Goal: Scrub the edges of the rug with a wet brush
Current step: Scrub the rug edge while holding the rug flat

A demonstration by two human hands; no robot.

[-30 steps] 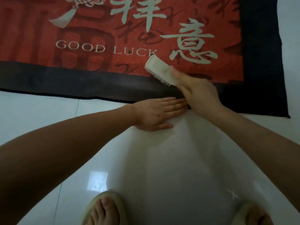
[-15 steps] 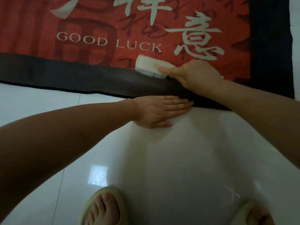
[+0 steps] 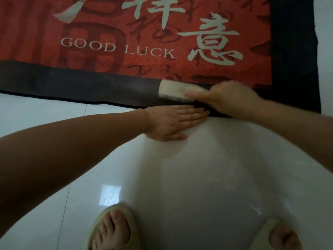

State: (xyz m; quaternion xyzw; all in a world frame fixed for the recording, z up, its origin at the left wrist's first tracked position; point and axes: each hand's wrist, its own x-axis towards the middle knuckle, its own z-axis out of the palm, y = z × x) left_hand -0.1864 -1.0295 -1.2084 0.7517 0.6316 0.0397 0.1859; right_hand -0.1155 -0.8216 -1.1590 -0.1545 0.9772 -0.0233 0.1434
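Risks first: right hand (image 3: 232, 100) grips the brush (image 3: 177, 90) by its near end only, fingers curled round the back, and the hand is motion-blurred, so the grip looks loose for hard strokes; the brush could twist or skid off the dark border onto the floor (image 3: 198, 168). Floor is glossy white tile; if water runs off the brush it would likely turn slick under the slippers (image 3: 111, 230) and under the left hand (image 3: 171, 123). That hand lies flat, fingers straight and together, mostly on tile with fingertips at the rug's near edge, so it seems to pin little of the rug (image 3: 126, 51); a strong stroke along the edge could bunch or shift it. Strokes drifting upward would work the red field instead of the edge. Rug: red centre with pale characters, "GOOD LUCK" and a tassel motif, framed by a dark textured border; it lies flat on the floor, its near edge running across the view, near-right corner just right of the right forearm. Brush: pale, oblong, bristles down on the near border, close to that corner. Wetness cannot be judged.
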